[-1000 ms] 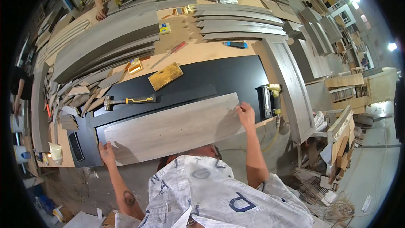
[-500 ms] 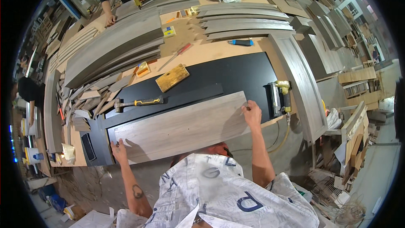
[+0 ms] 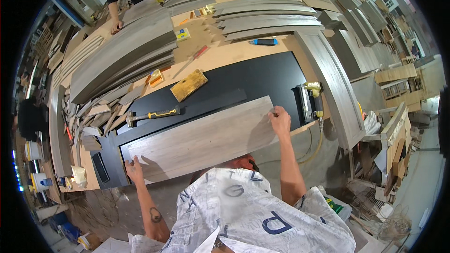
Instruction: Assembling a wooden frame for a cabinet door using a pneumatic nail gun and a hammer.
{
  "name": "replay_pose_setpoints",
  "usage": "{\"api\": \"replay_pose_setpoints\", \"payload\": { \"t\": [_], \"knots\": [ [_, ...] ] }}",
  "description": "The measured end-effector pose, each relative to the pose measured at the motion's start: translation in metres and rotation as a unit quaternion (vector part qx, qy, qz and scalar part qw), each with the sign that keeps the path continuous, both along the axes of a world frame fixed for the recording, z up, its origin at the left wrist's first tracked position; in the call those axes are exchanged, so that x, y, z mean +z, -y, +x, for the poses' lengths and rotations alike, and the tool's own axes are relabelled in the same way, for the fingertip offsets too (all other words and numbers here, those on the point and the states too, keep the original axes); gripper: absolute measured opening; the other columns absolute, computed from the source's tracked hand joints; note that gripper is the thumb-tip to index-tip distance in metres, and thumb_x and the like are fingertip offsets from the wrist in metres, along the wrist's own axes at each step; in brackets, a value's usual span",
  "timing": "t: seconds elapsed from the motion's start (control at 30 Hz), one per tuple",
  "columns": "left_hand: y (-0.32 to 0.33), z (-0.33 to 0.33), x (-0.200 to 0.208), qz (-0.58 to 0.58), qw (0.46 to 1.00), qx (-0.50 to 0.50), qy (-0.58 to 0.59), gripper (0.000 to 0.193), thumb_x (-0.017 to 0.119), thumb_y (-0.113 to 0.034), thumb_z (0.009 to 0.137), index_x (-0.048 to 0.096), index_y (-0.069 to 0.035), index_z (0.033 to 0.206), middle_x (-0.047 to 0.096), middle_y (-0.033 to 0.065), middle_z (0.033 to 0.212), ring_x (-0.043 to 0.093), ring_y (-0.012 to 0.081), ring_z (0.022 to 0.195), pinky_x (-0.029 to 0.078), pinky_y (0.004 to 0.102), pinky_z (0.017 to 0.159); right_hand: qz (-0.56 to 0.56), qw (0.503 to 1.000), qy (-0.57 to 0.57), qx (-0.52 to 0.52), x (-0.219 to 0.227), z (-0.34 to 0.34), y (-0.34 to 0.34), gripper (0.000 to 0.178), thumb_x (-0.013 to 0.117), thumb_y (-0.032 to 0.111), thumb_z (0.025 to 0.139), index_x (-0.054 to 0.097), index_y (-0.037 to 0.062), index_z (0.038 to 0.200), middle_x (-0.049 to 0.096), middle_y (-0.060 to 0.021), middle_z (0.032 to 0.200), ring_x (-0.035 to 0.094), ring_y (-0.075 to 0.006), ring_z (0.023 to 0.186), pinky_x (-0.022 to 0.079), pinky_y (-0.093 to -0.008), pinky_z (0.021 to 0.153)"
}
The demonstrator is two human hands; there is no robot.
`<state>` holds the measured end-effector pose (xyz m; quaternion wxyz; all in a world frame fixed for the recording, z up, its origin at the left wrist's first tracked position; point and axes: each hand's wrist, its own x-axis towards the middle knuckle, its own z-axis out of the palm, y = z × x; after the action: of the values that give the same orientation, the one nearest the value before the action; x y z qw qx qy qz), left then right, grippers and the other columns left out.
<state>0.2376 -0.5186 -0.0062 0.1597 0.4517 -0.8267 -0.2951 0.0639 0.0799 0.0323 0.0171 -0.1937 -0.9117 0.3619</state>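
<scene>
A long grey wood-grain panel (image 3: 201, 138) lies slanted in front of me, over the near part of a dark board (image 3: 267, 75). My left hand (image 3: 134, 169) grips the panel's left end, the fingers bent around its edge. At the panel's right end, my right hand (image 3: 280, 121) is closed on the corner, thumb and fingers pinching it. Just beyond the panel rests a hammer (image 3: 154, 115) with a black and yellow handle. A worn yellowish wood block (image 3: 189, 85) sits farther back on the dark board. Right of my right hand stands a nail gun (image 3: 309, 100) with a hose.
Scrap strips (image 3: 105, 107) are heaped at the left, near a phone (image 3: 100, 167). Stacked grey boards (image 3: 124, 56) and more boards (image 3: 267, 18) fill the bench's far side. A framed panel (image 3: 330, 89) lies along the right. Across the bench, a co-worker's hand (image 3: 116, 27) rests on boards.
The view has shifted slightly. The panel's left end sits a little nearer the dark frame, and both hands still hold its ends. The co-worker's arm has moved slightly.
</scene>
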Motion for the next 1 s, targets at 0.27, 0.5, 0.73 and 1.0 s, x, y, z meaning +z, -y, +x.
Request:
{"api": "replay_pose_setpoints", "payload": {
  "t": [0.27,0.5,0.73,1.0],
  "knots": [
    [-0.009,-0.005,0.003,0.064,0.998,0.016,-0.001,0.074,0.071,-0.039,0.091,0.048,0.011,0.140,0.064,0.0330,0.122,0.067,0.0402,0.107,0.052,0.0440,0.092,0.006,0.999,-0.035,-0.020,0.001,0.002,-0.017,0.040,0.074,0.019,0.084,0.066,-0.0005,0.118,0.070,-0.0218,0.110,0.066,-0.0396,0.106,0.051,-0.0449,0.092],
    [-0.164,-0.066,0.022,-0.238,0.944,-0.225,-0.050,0.055,0.061,-0.029,0.097,0.050,0.011,0.134,0.054,0.0328,0.135,0.051,0.0477,0.127,0.038,0.0511,0.110,0.294,0.940,-0.112,-0.134,-0.002,-0.032,-0.171,0.050,0.074,0.018,0.082,0.056,-0.0045,0.123,0.060,-0.0266,0.114,0.058,-0.0445,0.110,0.048,-0.0498,0.096],
    [-0.299,-0.076,0.049,-0.101,0.939,-0.328,0.018,0.017,0.067,-0.013,0.093,0.072,-0.004,0.107,0.072,0.0146,0.098,0.065,0.0336,0.097,0.045,0.0455,0.098,0.039,0.997,0.061,-0.012,0.004,-0.080,-0.239,0.052,0.079,0.022,0.072,0.060,-0.0062,0.111,0.069,-0.0216,0.098,0.067,-0.0365,0.092,0.053,-0.0459,0.083],
    [-0.327,-0.048,0.060,0.001,0.962,-0.274,-0.005,0.015,0.071,-0.018,0.093,0.070,-0.004,0.092,0.070,0.0118,0.085,0.064,0.0302,0.082,0.048,0.0407,0.082,-0.244,0.956,0.164,0.005,0.087,-0.052,-0.181,0.021,0.073,0.011,0.084,0.062,-0.0026,0.096,0.066,-0.0102,0.075,0.064,-0.0170,0.060,0.050,-0.0306,0.055]
  ]
}}
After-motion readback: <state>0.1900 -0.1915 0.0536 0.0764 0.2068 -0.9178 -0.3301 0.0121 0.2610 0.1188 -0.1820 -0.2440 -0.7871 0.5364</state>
